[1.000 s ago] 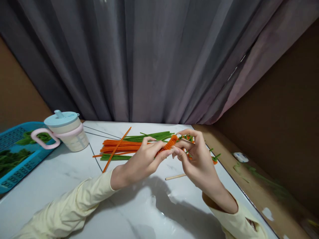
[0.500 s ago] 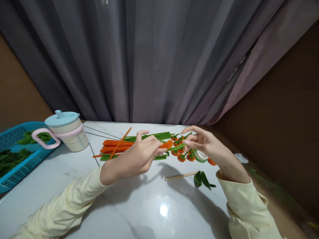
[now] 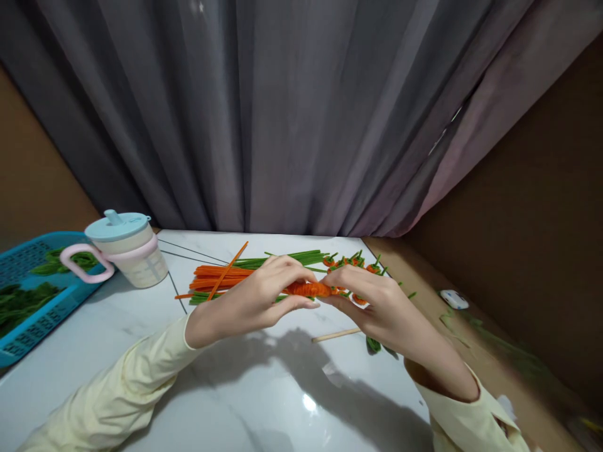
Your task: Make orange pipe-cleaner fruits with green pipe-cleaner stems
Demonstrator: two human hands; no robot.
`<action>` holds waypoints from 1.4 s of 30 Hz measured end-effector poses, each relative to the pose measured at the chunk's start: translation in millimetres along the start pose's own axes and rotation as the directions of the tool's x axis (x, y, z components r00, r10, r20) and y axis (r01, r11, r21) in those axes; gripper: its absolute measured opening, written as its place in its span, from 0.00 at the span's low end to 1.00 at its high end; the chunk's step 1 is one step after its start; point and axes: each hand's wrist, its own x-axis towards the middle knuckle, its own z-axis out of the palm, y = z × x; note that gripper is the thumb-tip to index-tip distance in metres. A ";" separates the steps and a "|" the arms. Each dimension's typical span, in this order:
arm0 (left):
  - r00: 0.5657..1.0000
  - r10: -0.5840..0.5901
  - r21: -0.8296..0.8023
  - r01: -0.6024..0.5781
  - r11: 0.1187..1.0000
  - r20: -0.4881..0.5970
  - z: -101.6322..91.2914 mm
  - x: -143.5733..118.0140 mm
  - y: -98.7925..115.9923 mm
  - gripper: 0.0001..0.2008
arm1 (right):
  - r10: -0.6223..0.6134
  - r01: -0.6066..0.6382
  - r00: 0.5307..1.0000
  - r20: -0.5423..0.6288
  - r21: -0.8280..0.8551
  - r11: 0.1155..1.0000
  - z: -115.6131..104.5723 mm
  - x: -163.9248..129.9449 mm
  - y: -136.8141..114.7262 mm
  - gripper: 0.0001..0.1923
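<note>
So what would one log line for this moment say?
left hand: pinching orange coil | right hand: pinching coil's other end | beneath: marble table | behind: orange stems

One head-worn camera looks forward and down, close over the table [image 3: 141, 376], facing the curtain [image 3: 282, 113]; both hands sit just below mid-frame.

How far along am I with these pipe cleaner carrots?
Done: several small finished carrots with green tops lie by the table's far right edge. In hand: the left hand and right hand both pinch one orange coil between them; whether it has a green top yet is hidden. Left: a good pile of straight orange stems and green stems remains unused, so plenty more could be made.
</note>
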 end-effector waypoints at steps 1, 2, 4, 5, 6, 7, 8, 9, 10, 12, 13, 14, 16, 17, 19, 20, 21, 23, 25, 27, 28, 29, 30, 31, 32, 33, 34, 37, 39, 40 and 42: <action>0.999 0.037 0.001 -0.037 0.999 -0.020 0.3 -0.3 -0.6 0.08 | -0.007 0.007 1.000 0.015 0.007 1.000 -0.7 -0.5 0.2 0.03; 0.996 0.076 0.005 -0.076 0.997 -0.037 0.6 -0.5 -1.2 0.07 | -0.013 0.012 1.000 0.026 0.011 1.000 -1.5 -0.9 -0.1 0.04; 0.988 0.140 0.022 -0.139 0.990 -0.062 1.1 -0.6 -1.9 0.05 | -0.028 0.028 0.999 0.034 0.002 1.000 -2.4 -1.7 -1.7 0.05; 0.983 0.167 0.031 -0.165 0.986 -0.074 1.2 -0.6 -2.1 0.04 | -0.039 0.040 0.999 0.031 -0.013 0.999 -2.4 -2.0 -2.6 0.05; 0.979 0.186 0.038 -0.183 0.982 -0.082 1.1 -0.6 -2.2 0.04 | -0.048 0.049 0.998 0.028 -0.030 0.998 -2.0 -2.3 -3.3 0.05; 0.977 0.197 0.044 -0.194 0.980 -0.085 0.8 -0.6 -2.2 0.04 | -0.058 0.059 0.998 0.027 -0.043 0.997 -1.4 -2.6 -3.7 0.05; 0.976 0.202 0.045 -0.199 0.979 -0.077 0.4 -0.5 -2.0 0.04 | -0.067 0.069 0.997 0.027 -0.050 0.996 -0.6 -2.8 -3.8 0.05; 0.978 0.198 0.043 -0.196 0.980 -0.061 -0.3 -0.5 -1.6 0.04 | -0.076 0.077 0.997 0.029 -0.053 0.996 0.1 -3.0 -3.4 0.05; 0.982 0.183 0.038 -0.181 0.983 -0.044 -1.1 -0.4 -1.1 0.04 | -0.082 0.084 0.996 0.030 -0.055 0.995 0.7 -3.1 -2.8 0.06; 0.992 0.123 0.023 -0.122 0.992 -0.010 -3.2 -0.2 0.1 0.04 | -0.097 0.098 0.995 0.014 -0.063 0.993 0.9 -3.0 -1.2 0.06; 0.996 0.087 0.014 -0.087 0.996 0.004 -4.3 -0.2 0.6 0.05 | -0.108 0.108 0.994 -0.001 -0.069 0.992 0.4 -2.7 -0.5 0.07; 0.998 0.054 0.006 -0.054 0.999 0.015 -5.4 -0.2 0.7 0.07 | -0.118 0.117 0.993 -0.017 -0.074 0.990 -0.4 -2.4 -0.1 0.08; 0.999 0.031 0.002 -0.031 1.000 0.028 -7.1 -0.5 -0.2 0.10 | -0.140 0.136 0.989 -0.043 -0.086 0.987 -2.8 -1.7 -0.1 0.09; 0.998 0.049 0.007 -0.049 0.999 0.035 -7.7 -0.6 -1.2 0.11 | -0.148 0.143 0.988 -0.051 -0.097 0.985 -4.0 -1.5 -0.4 0.10; 0.994 0.107 0.025 -0.108 0.994 0.035 -8.5 -0.7 -3.7 0.11 | -0.165 0.156 0.984 -0.064 -0.130 0.979 -6.0 -1.5 -1.3 0.10; 0.992 0.127 0.037 -0.128 0.991 0.018 -8.9 -0.6 -4.9 0.12 | -0.174 0.162 0.982 -0.073 -0.152 0.975 -6.6 -1.7 -1.8 0.10; 0.991 0.134 0.049 -0.134 0.990 -0.006 -9.5 -0.5 -5.6 0.14 | -0.185 0.168 0.979 -0.088 -0.175 0.970 -7.0 -2.0 -2.2 0.10; 0.992 0.124 0.068 -0.122 0.990 -0.038 -11.6 -0.1 -5.7 0.20 | -0.207 0.177 0.970 -0.125 -0.217 0.960 -7.3 -3.1 -3.1 0.09; 0.993 0.121 0.095 -0.121 0.988 0.001 -14.7 0.1 -4.0 0.18 | -0.226 0.185 0.962 -0.152 -0.243 0.952 -7.4 -4.4 -4.1 0.09; 0.989 0.127 0.137 -0.136 0.981 0.069 -17.9 0.0 -1.9 0.13 | -0.238 0.194 0.959 -0.151 -0.258 0.946 -7.6 -5.8 -5.4 0.09; 0.988 0.127 0.160 -0.141 0.977 0.090 -19.2 -0.2 -1.2 0.12 | -0.239 0.196 0.960 -0.145 -0.263 0.945 -7.8 -6.3 -6.2 0.09; 0.987 0.125 0.179 -0.142 0.974 0.103 -20.0 -0.6 -1.0 0.12 | -0.240 0.196 0.961 -0.141 -0.268 0.943 -8.1 -6.6 -7.1 0.10; 0.986 0.126 0.185 -0.145 0.972 0.112 -20.2 -1.2 -1.2 0.12 | -0.237 0.194 0.962 -0.136 -0.271 0.943 -8.4 -6.7 -8.2 0.10; 0.984 0.128 0.178 -0.149 0.973 0.123 -19.9 -1.9 -1.9 0.13 | -0.230 0.188 0.965 -0.128 -0.273 0.943 -8.8 -6.5 -9.3 0.10; 0.982 0.133 0.169 -0.155 0.973 0.132 -19.0 -2.7 -2.8 0.13 | -0.219 0.181 0.969 -0.115 -0.273 0.945 -9.3 -6.2 -10.7 0.09; 0.981 0.140 0.166 -0.161 0.973 0.134 -17.6 -3.6 -3.7 0.14 | -0.203 0.172 0.975 -0.091 -0.271 0.947 -9.8 -5.7 -12.1 0.07; 0.981 0.152 0.173 -0.173 0.970 0.124 -15.9 -4.5 -4.3 0.15 | -0.186 0.165 0.981 -0.056 -0.267 0.950 -10.1 -5.2 -13.6 0.05; 0.978 0.195 0.258 -0.209 0.943 0.078 -10.4 -6.6 -3.2 0.14 | -0.127 0.137 0.990 0.057 -0.257 0.957 -9.6 -4.2 -17.2 0.10; 0.976 0.203 0.294 -0.218 0.931 0.081 -8.7 -7.3 -0.4 0.14 | -0.092 0.114 0.991 0.094 -0.275 0.955 -7.4 -4.1 -17.8 0.08; 0.976 0.195 0.292 -0.214 0.932 0.093 -8.9 -7.5 1.0 0.13 | -0.075 0.102 0.992 0.101 -0.288 0.952 -6.0 -4.2 -17.4 0.08; 0.978 0.169 0.262 -0.197 0.945 0.125 -10.8 -8.0 2.7 0.12 | -0.047 0.081 0.992 0.119 -0.297 0.952 -3.1 -4.2 -15.9 0.12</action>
